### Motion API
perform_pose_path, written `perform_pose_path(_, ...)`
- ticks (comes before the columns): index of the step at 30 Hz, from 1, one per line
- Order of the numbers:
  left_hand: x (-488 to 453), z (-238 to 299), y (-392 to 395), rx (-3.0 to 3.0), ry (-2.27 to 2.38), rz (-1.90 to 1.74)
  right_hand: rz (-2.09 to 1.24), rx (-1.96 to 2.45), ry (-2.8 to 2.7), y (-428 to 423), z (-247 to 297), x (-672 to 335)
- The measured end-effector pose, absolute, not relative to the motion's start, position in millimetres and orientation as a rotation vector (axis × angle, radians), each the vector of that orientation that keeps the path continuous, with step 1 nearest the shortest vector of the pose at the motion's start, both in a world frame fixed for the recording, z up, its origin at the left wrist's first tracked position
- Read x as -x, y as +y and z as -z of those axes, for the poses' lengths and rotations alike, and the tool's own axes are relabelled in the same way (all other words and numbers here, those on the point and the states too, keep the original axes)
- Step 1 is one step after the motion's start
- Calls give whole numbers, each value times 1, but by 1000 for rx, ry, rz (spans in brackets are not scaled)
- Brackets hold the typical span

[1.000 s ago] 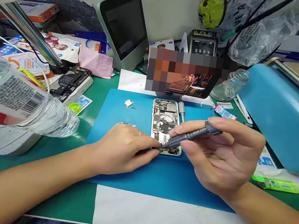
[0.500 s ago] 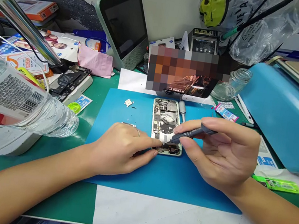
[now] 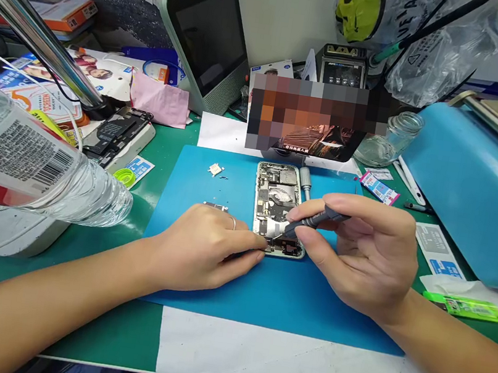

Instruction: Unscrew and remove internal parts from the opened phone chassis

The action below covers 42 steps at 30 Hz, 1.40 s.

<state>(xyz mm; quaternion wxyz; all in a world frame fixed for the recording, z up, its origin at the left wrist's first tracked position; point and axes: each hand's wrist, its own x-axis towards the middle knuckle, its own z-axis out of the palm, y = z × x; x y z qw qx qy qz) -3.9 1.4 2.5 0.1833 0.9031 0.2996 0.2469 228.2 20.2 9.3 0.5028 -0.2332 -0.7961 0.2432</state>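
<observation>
Opened phone point(image 3: 268, 205) is pointing lengthwise at the blue mat's point(image 3: 297, 300) far edge, left hand point(image 3: 205, 248) covering its near-left corner, grip unclear, right hand point(image 3: 360, 259) pinching a dark tool point(image 3: 312, 221).

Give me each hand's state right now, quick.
Left hand: at the opened phone; whether it grips anything cannot be told.
Right hand: closed, holding a dark pen-shaped tool.

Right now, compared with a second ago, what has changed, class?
The right hand has shifted left with the dark tool in its grip, uncovering more of the white card. Nothing was visibly taken or let go. The left hand stayed by the opened phone.
</observation>
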Motion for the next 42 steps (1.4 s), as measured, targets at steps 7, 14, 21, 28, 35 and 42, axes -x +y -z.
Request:
perform_pose_path(7,3,-3,1,-2555,842,-686,-583,572,-1929,19,-9,-229)
perform_pose_path(14,4,-4,1,-2556,835,-671,-598,569,-1907,20,-7,-229)
perform_pose_path(21,3,-4,2,-2564,837,-670,-561,455,-2030,24,-9,-233)
perform_pose_path(28,3,-3,0,-2542,857,-670,-473,433,-2074,27,-10,-233)
perform_pose_path(35,2,-4,0,-2540,850,-686,-418,466,-2116,25,-18,-232)
perform_pose_path(42,1,-2,0,-2550,840,-695,-439,459,-2111,24,-22,-231)
